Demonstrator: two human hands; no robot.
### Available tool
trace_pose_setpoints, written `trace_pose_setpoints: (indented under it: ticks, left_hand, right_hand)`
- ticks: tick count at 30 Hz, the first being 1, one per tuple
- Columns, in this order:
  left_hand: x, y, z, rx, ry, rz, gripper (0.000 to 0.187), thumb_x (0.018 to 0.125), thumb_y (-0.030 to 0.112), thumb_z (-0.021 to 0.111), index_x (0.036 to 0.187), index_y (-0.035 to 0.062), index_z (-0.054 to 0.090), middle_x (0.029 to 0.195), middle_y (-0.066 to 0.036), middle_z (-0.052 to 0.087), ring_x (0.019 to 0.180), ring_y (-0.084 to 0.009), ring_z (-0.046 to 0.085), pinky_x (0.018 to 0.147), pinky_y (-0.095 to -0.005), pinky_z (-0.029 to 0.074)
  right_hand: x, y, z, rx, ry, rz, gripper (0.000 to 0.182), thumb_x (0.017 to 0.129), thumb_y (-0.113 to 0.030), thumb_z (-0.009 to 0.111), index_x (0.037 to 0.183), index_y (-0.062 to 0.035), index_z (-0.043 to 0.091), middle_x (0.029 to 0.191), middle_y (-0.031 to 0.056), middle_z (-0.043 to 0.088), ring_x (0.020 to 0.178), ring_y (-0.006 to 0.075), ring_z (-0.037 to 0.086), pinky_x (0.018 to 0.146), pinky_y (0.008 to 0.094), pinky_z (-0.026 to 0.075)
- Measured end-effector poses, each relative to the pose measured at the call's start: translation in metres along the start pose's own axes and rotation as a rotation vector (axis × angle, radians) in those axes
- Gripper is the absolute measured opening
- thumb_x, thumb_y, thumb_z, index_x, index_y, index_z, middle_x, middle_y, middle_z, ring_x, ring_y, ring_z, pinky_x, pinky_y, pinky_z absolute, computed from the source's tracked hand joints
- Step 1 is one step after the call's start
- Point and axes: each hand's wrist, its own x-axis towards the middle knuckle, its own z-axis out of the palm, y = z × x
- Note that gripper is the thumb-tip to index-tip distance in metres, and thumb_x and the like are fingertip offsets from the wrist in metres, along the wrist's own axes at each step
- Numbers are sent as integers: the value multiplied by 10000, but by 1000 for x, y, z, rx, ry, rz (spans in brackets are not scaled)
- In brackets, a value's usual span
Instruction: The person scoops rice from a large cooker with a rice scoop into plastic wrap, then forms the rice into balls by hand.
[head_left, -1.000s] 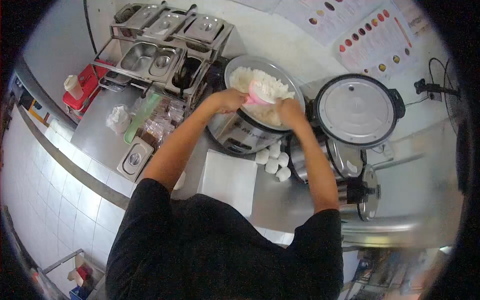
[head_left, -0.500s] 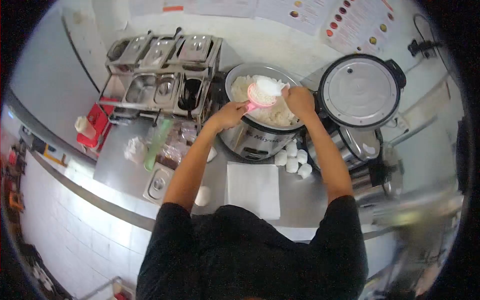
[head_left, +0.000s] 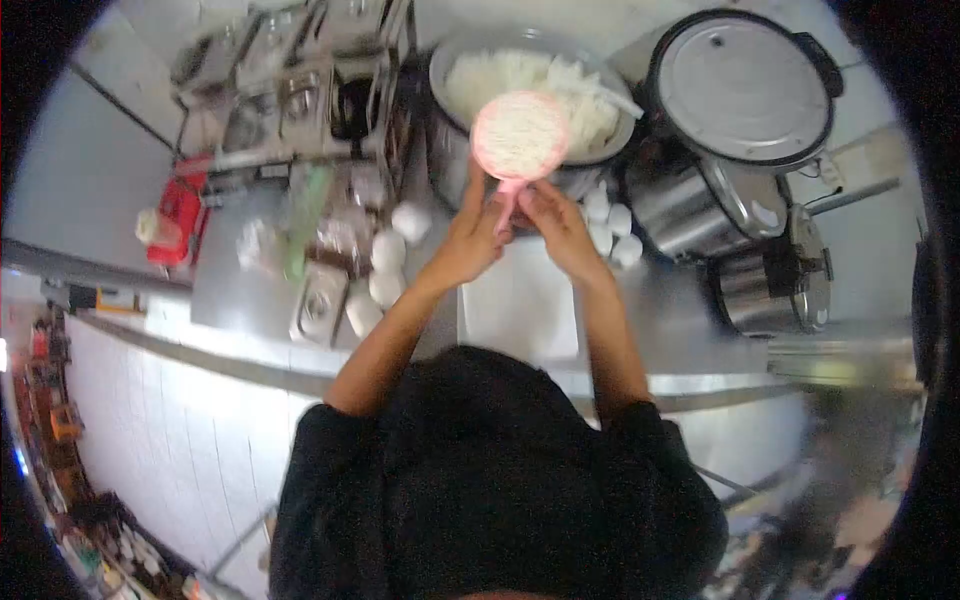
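Observation:
A pink scoop (head_left: 520,137), its round cup filled level with white rice, is held in front of the rice cooker (head_left: 440,75). My left hand (head_left: 474,240) is closed around its handle. My right hand (head_left: 556,228) is closed at the handle too, just below the cup. Behind the scoop, the open cooker holds a heap of cooked rice (head_left: 490,72). A white rice paddle (head_left: 620,100) rests in it against the right rim. Beneath my hands a stack of white paper sheets (head_left: 520,310) lies on the steel counter.
White rounded bundles (head_left: 388,250) stand left of the paper, and several more (head_left: 625,250) sit right of it. Metal pans (head_left: 300,100) fill a rack at the back left. A second cooker (head_left: 690,205) stands right, beside a raised round lid (head_left: 745,90).
The scoop has come out of the cooker toward me. My right hand has let go of the white paddle, left in the rice, and moved to the scoop's handle. The view has shifted.

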Motion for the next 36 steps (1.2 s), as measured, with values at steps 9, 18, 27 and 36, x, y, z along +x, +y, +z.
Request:
trace_pose_setpoints:
  ticks: [9,18,27,36]
  left_hand:
    - [-97,-105,27,87,-18,-177,887,873,248,668,1526,189,70,1259,-177,531,1066,-302,552,903,-426,463]
    - [-111,-235,13,996,-552,395,306,808,348,689,1082,212,698,1279,-51,580,1246,-267,492,999,-382,427]
    - [-97,-195,16,722,-251,207,171,879,266,642,953,124,703,1138,-82,662,1152,-288,574,946,-422,465]
    - [-106,-184,12,661,-237,-144,297,900,264,617,1094,45,564,1014,-138,668,992,-353,621,913,-428,473]
  right_hand:
    - [-150,144,-31,-73,461,170,408,978,-128,472,1359,-9,389,925,122,609,715,182,595,576,331,480]
    - [-113,95,-54,-1470,215,-244,441,902,-108,479,1331,-189,547,862,125,563,814,273,568,655,407,439]
    - [8,-95,-7,-1831,401,-675,596,775,-369,701,1320,-206,525,1143,160,563,1109,341,510,1003,522,327]
    - [-169,162,-101,-1062,-284,125,397,741,-308,739,1067,-95,662,1017,117,657,955,317,610,879,458,450]
